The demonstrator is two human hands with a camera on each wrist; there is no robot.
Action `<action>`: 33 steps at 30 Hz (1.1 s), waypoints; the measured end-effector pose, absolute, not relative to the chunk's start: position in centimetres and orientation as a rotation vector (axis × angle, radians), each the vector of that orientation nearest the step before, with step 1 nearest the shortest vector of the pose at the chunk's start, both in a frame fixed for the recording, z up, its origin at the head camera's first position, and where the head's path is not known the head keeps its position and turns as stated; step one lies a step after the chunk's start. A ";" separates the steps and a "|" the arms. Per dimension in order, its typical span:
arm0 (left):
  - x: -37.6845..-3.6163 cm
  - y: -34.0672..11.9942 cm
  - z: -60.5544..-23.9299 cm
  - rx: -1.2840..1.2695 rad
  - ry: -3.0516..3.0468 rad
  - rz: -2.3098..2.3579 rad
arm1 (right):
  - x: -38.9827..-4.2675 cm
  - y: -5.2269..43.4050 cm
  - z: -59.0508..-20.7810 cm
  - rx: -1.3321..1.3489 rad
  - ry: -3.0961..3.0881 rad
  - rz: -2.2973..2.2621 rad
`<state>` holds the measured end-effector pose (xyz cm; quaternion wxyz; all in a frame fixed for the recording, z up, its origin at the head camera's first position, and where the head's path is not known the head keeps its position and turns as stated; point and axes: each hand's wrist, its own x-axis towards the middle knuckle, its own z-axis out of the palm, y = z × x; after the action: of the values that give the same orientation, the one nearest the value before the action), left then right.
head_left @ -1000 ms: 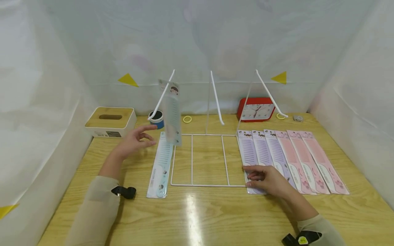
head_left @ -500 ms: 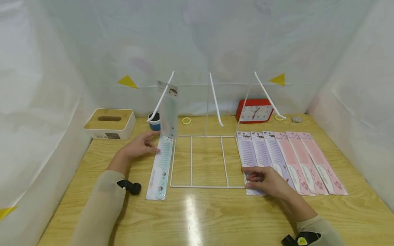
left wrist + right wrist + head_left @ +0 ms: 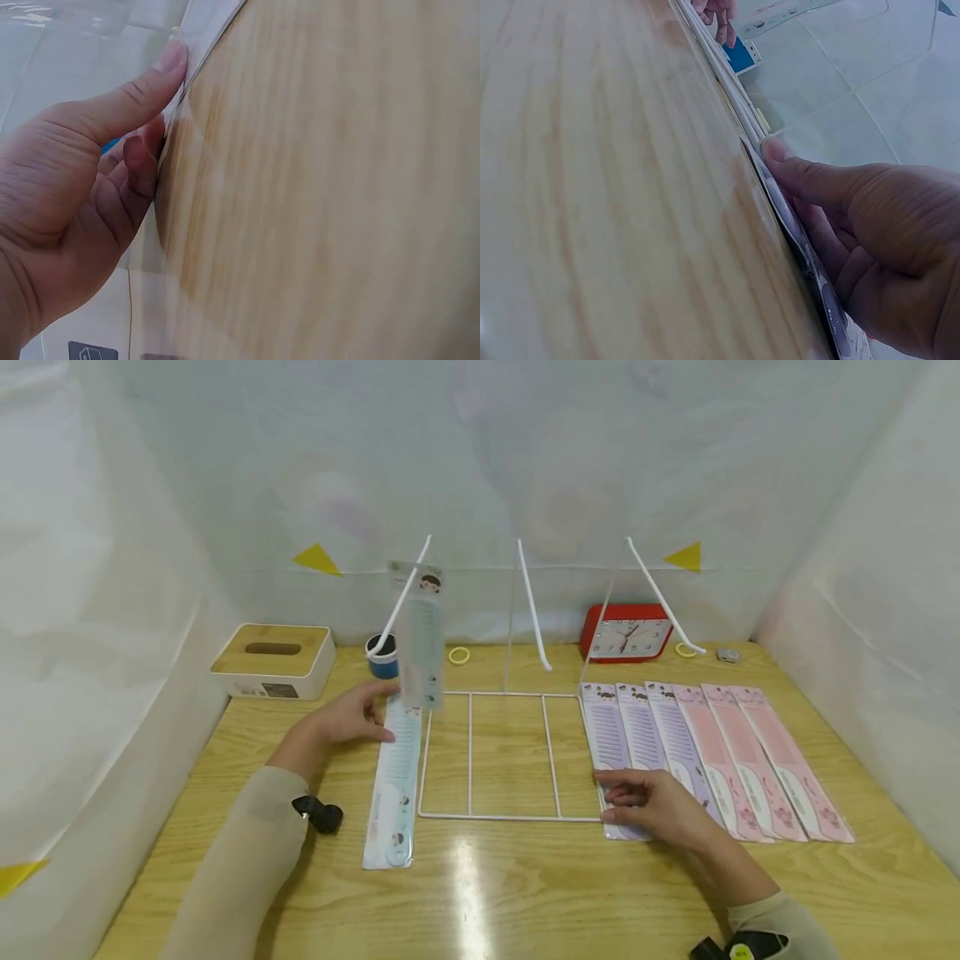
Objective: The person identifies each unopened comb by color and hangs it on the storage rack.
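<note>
Blue comb pack [image 3: 393, 785] under left hand [image 3: 341, 720] fingers [image 3: 378, 735].

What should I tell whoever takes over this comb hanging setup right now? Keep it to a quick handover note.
Left hand: fingertips on the top end of the blue packaged comb, which lies flat on the table just left of the white wire rack; not lifted.
Right hand: thumb and fingers at the lower end of the leftmost purple comb, which also lies on the table.
Done: one clear-packaged comb hangs on the rack's left hook.
Left: the middle hook and right hook are bare. The blue comb, three purple ones and three pink combs are not yet hung.
</note>
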<state>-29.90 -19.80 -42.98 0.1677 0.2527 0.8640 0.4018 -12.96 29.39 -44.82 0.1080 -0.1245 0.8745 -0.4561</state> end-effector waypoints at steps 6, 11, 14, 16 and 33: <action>-28.8 -20.7 -42.9 0.702 2.542 1.055 | -12.9 29.4 -45.0 -0.384 2.573 -1.359; -27.1 -21.1 -41.7 0.742 2.562 1.116 | -12.8 29.4 -45.1 -0.386 2.565 -1.358; -25.8 -21.1 -40.5 0.694 2.527 1.239 | -12.9 29.4 -45.1 -0.384 2.570 -1.351; -24.9 -21.0 -39.6 0.652 2.495 1.331 | -13.0 29.4 -45.0 -0.377 2.578 -1.346; -17.2 -17.5 -29.7 1.603 2.007 2.212 | -13.1 29.5 -44.9 -0.373 2.597 -1.329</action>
<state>-17.17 -17.48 -29.71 -0.1236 0.4692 0.5876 0.6475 -13.08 29.48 -44.90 0.1003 -0.1262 0.8786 -0.4496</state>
